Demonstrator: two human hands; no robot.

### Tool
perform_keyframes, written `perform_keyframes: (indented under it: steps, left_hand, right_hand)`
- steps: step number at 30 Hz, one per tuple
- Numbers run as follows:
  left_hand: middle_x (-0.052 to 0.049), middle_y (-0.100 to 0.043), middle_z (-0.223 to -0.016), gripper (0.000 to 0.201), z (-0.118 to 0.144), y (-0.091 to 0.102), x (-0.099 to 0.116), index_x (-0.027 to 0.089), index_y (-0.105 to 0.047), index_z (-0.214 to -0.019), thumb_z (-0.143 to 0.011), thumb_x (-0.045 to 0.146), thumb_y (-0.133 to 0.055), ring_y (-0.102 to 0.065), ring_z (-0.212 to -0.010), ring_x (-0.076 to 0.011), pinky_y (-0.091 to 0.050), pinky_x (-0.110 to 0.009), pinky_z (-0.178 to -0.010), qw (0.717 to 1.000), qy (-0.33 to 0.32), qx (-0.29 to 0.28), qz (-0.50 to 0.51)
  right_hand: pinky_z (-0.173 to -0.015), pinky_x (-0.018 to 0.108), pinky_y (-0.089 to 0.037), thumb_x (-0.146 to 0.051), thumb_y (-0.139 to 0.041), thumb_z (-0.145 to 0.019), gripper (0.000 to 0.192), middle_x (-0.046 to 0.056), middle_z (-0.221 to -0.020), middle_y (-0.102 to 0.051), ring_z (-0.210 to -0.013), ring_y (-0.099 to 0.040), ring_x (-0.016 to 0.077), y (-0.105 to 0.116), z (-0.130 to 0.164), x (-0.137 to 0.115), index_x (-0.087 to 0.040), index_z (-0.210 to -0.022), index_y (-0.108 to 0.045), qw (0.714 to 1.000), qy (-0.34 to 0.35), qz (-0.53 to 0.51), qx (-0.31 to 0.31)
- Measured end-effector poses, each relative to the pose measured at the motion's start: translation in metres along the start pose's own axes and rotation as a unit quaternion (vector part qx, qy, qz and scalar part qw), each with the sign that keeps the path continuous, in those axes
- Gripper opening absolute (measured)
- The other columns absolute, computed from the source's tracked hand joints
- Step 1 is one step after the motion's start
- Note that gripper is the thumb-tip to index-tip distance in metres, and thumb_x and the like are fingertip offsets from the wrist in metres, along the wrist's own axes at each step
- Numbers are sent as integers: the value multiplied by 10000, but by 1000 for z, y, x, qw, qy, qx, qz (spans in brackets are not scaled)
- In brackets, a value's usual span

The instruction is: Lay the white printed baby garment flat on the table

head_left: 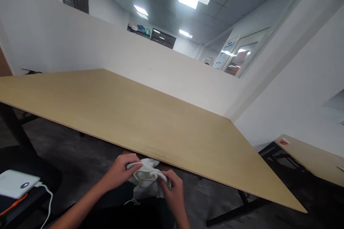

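left hand: your left hand (120, 171) sits low in the view, below the near edge of the tabletop, fingers curled over the upper left corner of the white cloth, its grip closed on that fabric.
right hand: your right hand (172, 189) is at about 4 o'clock from the left one, close beside it, its grip pinched shut on the right side of the same cloth.
white cloth: the white cloth (146, 179) is bunched and crumpled between both hands, held in front of your lap and off the tabletop; a thin string hangs from its lower edge toward 7 o'clock.
tabletop: the tabletop (150, 121) is a wide pale wood surface at 12 o'clock from the hands, tilted across the view, with a white partition (107, 46) along its far side.
white device: a white device (14, 183) lies well apart at 9 o'clock from the hands, on a dark seat, with a white cable (49, 200) running from it down toward 6 o'clock.
second tabletop: another pale tabletop (311, 157) shows at 3 o'clock, well apart.
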State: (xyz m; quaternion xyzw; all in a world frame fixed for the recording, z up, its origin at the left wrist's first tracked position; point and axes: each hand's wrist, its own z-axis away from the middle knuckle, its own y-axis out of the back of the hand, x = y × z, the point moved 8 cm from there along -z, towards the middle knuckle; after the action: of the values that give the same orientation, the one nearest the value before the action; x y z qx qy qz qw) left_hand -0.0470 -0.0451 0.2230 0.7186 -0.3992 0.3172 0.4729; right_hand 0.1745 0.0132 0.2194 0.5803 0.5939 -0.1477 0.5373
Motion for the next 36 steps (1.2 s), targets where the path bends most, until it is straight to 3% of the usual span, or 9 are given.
perform_keyframes:
  steps: [5,12,14,17,20,24,29,32,36]
  left_hand:
    - [-47,-719,-857,382,5,24,26,186,-757,-874,-1013,471,-545,-640,-820,-193,-454,-280,-769,999,-5,48,21]
    - [0,-692,-912,244,17,21,54,220,-701,-939,-803,401,-792,-615,-831,-194,-456,-259,-739,999,-16,-28,-31]
    - [-9,-701,-983,170,17,21,57,239,-716,-999,-835,281,-723,-624,-913,-203,-459,-269,-805,998,-36,-32,-46]
    - [-17,-710,-1001,253,14,24,60,244,-733,-1026,-849,150,-577,-633,-945,-196,-455,-272,-838,999,-50,-14,-16]
    - [-27,-729,-983,246,12,21,60,229,-743,-990,-829,173,-566,-648,-907,-201,-471,-275,-809,999,-29,-10,41]
    - [-14,-729,-869,197,11,4,56,203,-716,-884,-784,179,-548,-623,-786,-188,-437,-265,-711,998,12,-34,56]
    - [14,-640,-680,163,10,-21,47,209,-603,-715,-661,94,-502,-542,-656,-174,-308,-288,-614,996,18,-77,-45]
    - [5,-667,-765,246,8,-17,40,220,-675,-859,-693,108,-532,-575,-716,-189,-320,-285,-631,997,31,-51,-56]
    - [42,-562,-659,324,9,-9,42,249,-705,-1138,-830,220,-611,-512,-610,-163,-287,-278,-596,994,29,-65,-81]
  right_hand:
    - [-846,309,-562,-205,-662,-936,224,57,-1028,-780,-947,-725,209,28,-1,-41,-272,-1094,-806,992,106,50,52]
    - [-834,363,-567,-123,-607,-933,301,78,-1008,-761,-957,-704,237,47,11,-92,-271,-1116,-795,970,185,68,142]
    - [-768,325,-564,-130,-622,-913,254,70,-958,-758,-886,-709,223,42,9,-98,-247,-1055,-796,982,152,45,103]
    - [-727,280,-554,-122,-698,-844,203,31,-866,-759,-794,-711,199,18,12,-99,-247,-969,-799,993,97,22,-60]
    - [-726,269,-566,-189,-836,-768,316,31,-959,-764,-851,-721,221,-2,24,-89,-286,-1067,-804,986,34,18,-165]
    - [-797,315,-557,-372,-950,-658,484,58,-1040,-753,-940,-699,275,-19,23,-80,-273,-1104,-790,988,0,39,-147]
    - [-664,267,-432,-314,-806,-830,144,13,-797,-706,-733,-626,172,-38,9,-79,-198,-874,-733,988,24,71,-138]
    - [-617,263,-399,-308,-650,-957,224,14,-723,-665,-672,-594,147,-34,3,-73,-185,-781,-713,988,35,71,-134]
    - [-780,280,-507,-262,-595,-982,194,66,-971,-738,-884,-681,187,-17,-1,-67,-211,-949,-779,993,52,27,-107]
